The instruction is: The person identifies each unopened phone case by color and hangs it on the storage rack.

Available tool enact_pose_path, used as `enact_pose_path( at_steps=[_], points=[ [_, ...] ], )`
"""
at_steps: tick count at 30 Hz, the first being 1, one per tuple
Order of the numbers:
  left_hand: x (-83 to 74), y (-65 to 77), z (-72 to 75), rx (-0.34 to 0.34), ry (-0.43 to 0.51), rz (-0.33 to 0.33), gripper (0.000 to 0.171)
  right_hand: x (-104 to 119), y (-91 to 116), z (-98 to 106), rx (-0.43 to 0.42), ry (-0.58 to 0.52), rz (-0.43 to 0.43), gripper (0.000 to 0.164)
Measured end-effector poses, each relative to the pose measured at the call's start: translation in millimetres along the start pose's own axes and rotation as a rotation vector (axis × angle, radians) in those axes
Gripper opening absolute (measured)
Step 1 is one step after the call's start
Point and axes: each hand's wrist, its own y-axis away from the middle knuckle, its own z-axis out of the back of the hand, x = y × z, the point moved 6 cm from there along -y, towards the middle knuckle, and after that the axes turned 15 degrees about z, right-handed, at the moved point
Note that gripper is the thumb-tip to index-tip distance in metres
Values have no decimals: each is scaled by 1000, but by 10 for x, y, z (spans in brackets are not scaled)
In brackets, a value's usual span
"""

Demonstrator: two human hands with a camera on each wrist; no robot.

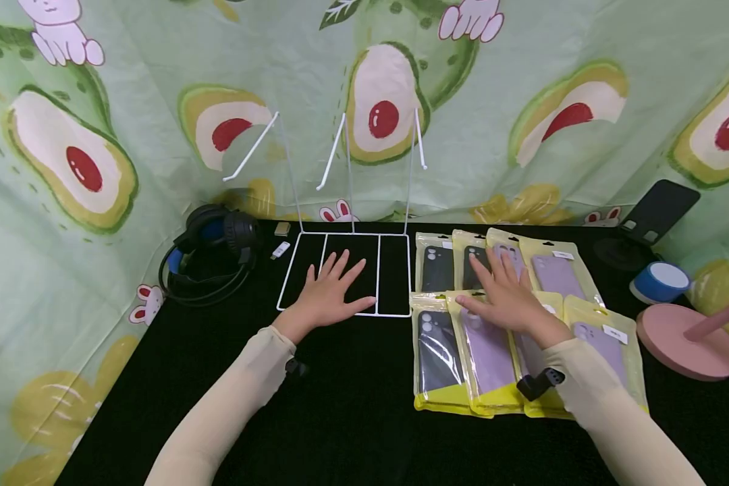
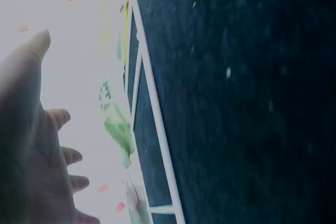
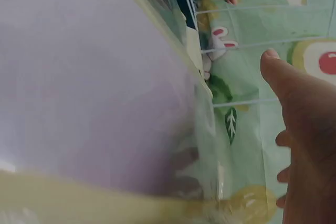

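Observation:
In the head view my left hand [image 1: 326, 297] is spread, fingers straight, over the base of a white wire display rack [image 1: 395, 315]. The left wrist view shows this hand raised above the black surface, apart from the rack's frame. My right hand [image 1: 507, 300], also spread, hovers over two rows of phone cases in yellow-edged clear pouches. Dark cases, such as the front-left phone case [image 1: 439, 351], lie at the left of the rows; purple ones, like one phone case [image 1: 487, 354], lie further right. In the right wrist view a pouched purple case [image 3: 94, 87] appears close up. Neither hand holds anything.
Headphones [image 1: 241, 233] lie at the back left, beside a white USB stick [image 1: 281, 250] and a small tan block [image 1: 282, 229]. Rack hooks [image 1: 334, 152] jut upward and forward. At right stand a black phone stand [image 1: 659, 209], a blue roll [image 1: 661, 282] and a pink round base [image 1: 689, 341].

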Motion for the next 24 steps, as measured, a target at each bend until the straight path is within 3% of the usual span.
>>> enact_pose_path(
  at_steps=[4,9,13,17,21,24],
  points=[
    [206,39,28,70,88,9,76,-94,43,121,-103,-111,37,83],
    [542,50,80,109,224,88,72,-411,209,349,-207,-245,-57,72],
    [815,14,61,133,290,157,73,-756,347,490,-188,-304,-211,74],
    [1032,-50,-57,194,311,219,75,-1099,509,547,-145,-339,-349,78],
    [1142,-98,-170,247,277,248,79,-1368,650,538,-130,-399,-457,83],
    [1181,-118,-191,242,257,241,81,-1522,697,476,-114,-449,-513,86]
  ],
)
